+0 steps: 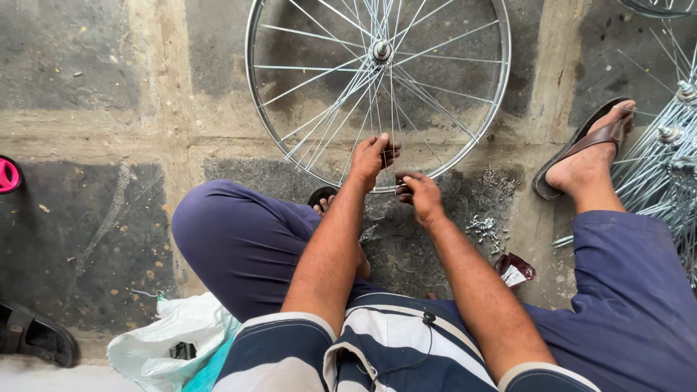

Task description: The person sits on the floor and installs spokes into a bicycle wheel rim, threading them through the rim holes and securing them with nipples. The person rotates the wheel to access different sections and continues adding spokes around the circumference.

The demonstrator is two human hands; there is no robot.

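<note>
Left hand [372,156] pinches thin spoke [393,109]; right hand [421,194] closed at wheel rim [501,87], contents unclear. Wheel light, rigid; spokes bendy, hold rim.

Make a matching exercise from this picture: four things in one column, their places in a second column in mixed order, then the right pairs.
Things:
1. wheel rim
2. white plastic bag
3. brown sandal
4. pink object

Places:
A. left edge of the view
B. on the foot at right
C. bottom left, beside the knee
D. top centre, on the floor

Pairs: 1-D, 2-C, 3-B, 4-A
</note>
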